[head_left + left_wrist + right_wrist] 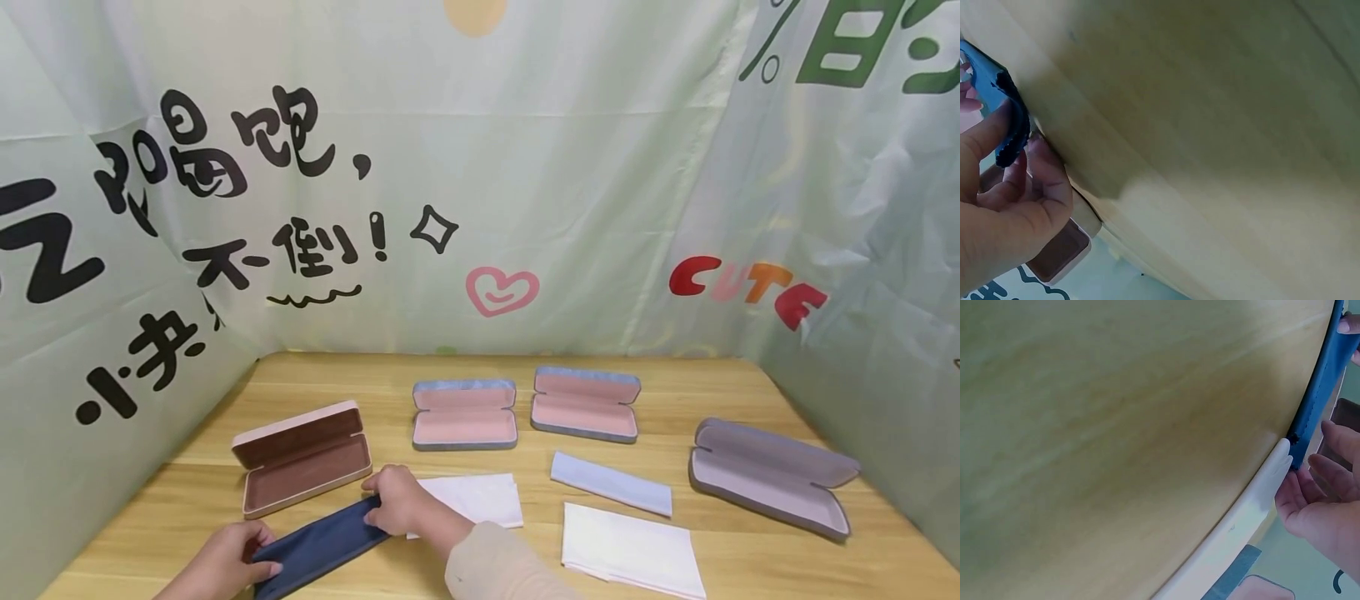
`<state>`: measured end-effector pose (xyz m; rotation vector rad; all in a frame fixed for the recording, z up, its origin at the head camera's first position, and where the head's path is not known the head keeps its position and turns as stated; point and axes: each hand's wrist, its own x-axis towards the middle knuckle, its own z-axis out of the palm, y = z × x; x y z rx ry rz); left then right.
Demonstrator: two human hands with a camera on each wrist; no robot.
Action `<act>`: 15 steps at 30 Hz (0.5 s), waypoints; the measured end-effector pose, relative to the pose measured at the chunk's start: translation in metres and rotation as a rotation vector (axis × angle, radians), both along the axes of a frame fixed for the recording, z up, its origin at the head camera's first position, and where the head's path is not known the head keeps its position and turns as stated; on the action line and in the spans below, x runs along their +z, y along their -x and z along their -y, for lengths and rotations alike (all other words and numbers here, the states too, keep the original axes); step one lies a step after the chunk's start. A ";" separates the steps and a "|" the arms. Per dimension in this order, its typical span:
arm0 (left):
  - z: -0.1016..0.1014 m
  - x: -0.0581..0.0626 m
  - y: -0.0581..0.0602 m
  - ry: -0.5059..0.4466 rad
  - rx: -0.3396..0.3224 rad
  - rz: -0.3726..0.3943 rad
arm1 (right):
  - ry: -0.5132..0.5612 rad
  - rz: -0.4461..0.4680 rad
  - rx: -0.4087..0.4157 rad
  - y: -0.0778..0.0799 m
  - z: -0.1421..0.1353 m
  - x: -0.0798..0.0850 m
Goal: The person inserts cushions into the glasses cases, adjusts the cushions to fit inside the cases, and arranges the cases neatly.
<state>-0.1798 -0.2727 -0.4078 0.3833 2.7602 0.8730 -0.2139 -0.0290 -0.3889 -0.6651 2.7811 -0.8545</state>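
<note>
A navy folded cloth (324, 547) lies slantwise at the front left of the table as a long strip. My left hand (222, 562) pinches its near end, thumb on top; the left wrist view shows the layers (1015, 125) bending between thumb and fingers. At the far end my right hand (399, 500) spans the strip, thumb on one long edge and fingers at the other. Just behind the cloth stands an open brown-lined glasses case (307, 473) with a pale pink shell. A white folded cloth (480, 498) lies partly under the right forearm.
Two open pink-lined glasses cases (465, 427) (585, 417) stand at the back. An open grey-lined case (768, 492) is at the right. In front of it lie a light blue folded cloth (611, 485) and another white cloth (630, 546). A printed curtain (585, 192) surrounds the table.
</note>
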 end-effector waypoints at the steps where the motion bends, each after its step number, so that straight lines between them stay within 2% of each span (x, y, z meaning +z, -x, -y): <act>1: 0.000 0.000 0.000 -0.007 -0.008 -0.002 | -0.027 -0.026 0.006 0.000 0.000 0.000; 5: 0.002 -0.002 0.000 -0.016 -0.040 -0.034 | -0.109 -0.080 0.014 -0.004 0.002 -0.001; 8: 0.003 -0.002 0.000 -0.021 -0.058 -0.041 | -0.128 -0.073 0.003 -0.006 0.003 -0.001; 15: 0.005 0.001 -0.001 -0.091 -0.082 0.054 | -0.133 -0.114 0.000 -0.004 0.002 -0.004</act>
